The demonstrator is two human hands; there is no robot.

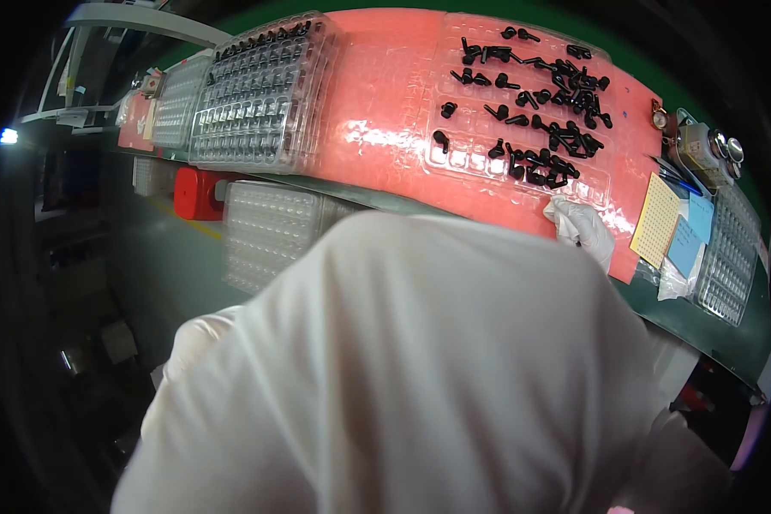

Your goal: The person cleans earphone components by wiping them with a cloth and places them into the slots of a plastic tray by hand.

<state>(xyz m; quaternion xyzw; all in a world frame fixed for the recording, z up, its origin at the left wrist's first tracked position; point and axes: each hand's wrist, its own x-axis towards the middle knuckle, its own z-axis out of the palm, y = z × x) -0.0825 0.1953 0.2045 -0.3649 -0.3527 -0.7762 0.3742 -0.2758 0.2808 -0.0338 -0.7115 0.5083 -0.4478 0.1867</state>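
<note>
My right hand [581,227], in a white glove, rests at the near edge of the pink mat [377,94]. Its fingers are curled together; what they hold, if anything, cannot be made out. Just beyond it lies a clear plastic tray [437,158] with many small black stemmed earbud-like pieces [574,137], loose and crowded toward its right side. White fabric fills the lower middle of the view. My left hand does not show.
Stacked clear trays [248,111] with dark pieces stand at the left, another tray stack [270,231] below them near a red stool [199,193]. At the right are a yellow sheet [657,221], a blue note [687,244], pens, a jar and another tray [728,257].
</note>
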